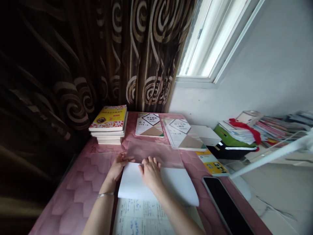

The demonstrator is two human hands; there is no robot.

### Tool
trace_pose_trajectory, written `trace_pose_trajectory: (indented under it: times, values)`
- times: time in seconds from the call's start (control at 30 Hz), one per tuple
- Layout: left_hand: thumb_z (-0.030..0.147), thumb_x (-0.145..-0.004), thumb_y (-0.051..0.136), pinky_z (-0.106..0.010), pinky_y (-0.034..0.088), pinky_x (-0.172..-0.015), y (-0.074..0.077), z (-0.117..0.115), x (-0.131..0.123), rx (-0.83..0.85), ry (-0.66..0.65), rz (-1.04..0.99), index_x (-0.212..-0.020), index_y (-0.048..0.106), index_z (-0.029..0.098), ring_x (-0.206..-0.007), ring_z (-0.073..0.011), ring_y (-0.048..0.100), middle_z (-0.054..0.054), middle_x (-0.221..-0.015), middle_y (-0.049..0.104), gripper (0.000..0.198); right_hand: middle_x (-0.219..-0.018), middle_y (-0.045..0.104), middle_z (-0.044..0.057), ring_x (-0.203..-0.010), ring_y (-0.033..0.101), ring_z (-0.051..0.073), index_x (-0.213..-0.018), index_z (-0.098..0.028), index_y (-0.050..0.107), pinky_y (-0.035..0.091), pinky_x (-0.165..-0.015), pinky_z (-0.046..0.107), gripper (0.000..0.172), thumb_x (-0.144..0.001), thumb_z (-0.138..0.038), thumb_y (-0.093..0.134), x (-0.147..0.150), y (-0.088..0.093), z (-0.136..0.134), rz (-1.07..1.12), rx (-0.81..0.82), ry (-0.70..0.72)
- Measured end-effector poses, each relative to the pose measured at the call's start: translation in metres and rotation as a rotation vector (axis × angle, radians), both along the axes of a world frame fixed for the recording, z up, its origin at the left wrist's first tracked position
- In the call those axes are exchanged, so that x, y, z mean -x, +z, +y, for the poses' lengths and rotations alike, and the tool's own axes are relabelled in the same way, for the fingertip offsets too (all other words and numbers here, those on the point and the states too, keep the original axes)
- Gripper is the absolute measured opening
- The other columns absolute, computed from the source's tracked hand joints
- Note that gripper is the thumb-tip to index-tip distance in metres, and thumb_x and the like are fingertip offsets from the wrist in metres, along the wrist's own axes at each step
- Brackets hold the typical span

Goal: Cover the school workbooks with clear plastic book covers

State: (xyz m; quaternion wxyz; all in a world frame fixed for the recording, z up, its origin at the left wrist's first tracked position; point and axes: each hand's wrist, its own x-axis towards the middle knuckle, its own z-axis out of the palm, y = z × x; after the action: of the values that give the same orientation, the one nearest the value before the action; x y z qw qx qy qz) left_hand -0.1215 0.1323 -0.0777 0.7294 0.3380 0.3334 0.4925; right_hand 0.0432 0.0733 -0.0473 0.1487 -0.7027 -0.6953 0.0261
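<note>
An open workbook [143,215] with printed text and blue handwriting lies before me, its white cover sheet [181,182] folded over the upper part. Beyond that sheet extends a clear plastic book cover [156,151]. My left hand [119,165] is at the sheet's upper left corner, fingers closed on the plastic's edge. Flat on the white sheet rests my right hand [150,171], fingers spread, tips reaching the line where sheet and plastic meet.
A book stack [110,125] stands back left. Two workbooks [149,125] lie at the back, a yellow-and-white booklet [212,164] at right. A black tablet or phone [227,205] is near the right edge, beside a white lamp arm [271,156]. A patterned curtain [137,49] hangs behind.
</note>
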Motion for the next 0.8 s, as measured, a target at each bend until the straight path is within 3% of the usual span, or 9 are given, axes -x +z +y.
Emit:
trace_pose_trajectory:
  times: [0.23,0.5,0.67,0.8]
  values:
    - [0.014,-0.06,0.073,-0.034,0.053,-0.074,0.005,-0.002,-0.003,0.039,0.024,0.036,-0.111,0.049,0.02,-0.09,-0.0263,0.07,-0.006,-0.095,0.073,0.056,-0.1,0.066,0.009,-0.101,0.055,0.023,-0.093,-0.018,0.062,0.035,-0.083,0.032,0.014,-0.091,-0.022,0.049,-0.005,-0.005,0.009,0.117,0.077,-0.056]
    - [0.018,-0.065,0.072,-0.029,0.05,-0.064,0.018,-0.009,-0.005,-0.01,0.012,0.011,-0.113,0.047,0.02,-0.073,-0.0206,0.069,-0.008,-0.102,0.073,0.055,-0.098,0.067,0.008,-0.098,0.059,0.021,-0.09,-0.019,0.066,0.036,-0.08,0.03,0.022,-0.093,-0.022,0.044,-0.007,0.001,0.009,0.123,0.055,-0.092]
    - [0.02,-0.064,0.078,-0.027,0.05,-0.07,0.016,-0.009,-0.006,-0.023,-0.024,0.029,-0.12,0.053,0.017,-0.077,-0.0163,0.067,-0.011,-0.116,0.068,0.061,-0.098,0.068,0.009,-0.098,0.06,0.022,-0.091,-0.017,0.065,0.036,-0.081,0.031,0.025,-0.095,-0.022,0.04,-0.008,0.0,0.007,0.116,0.052,-0.141]
    - [0.023,-0.065,0.079,-0.028,0.051,-0.074,0.016,-0.011,-0.005,-0.048,-0.082,0.057,-0.122,0.055,0.017,-0.081,-0.0178,0.066,-0.012,-0.115,0.067,0.062,-0.099,0.068,0.009,-0.098,0.06,0.023,-0.092,-0.017,0.064,0.035,-0.082,0.032,0.024,-0.095,-0.022,0.04,-0.007,-0.003,0.006,0.134,0.044,-0.163]
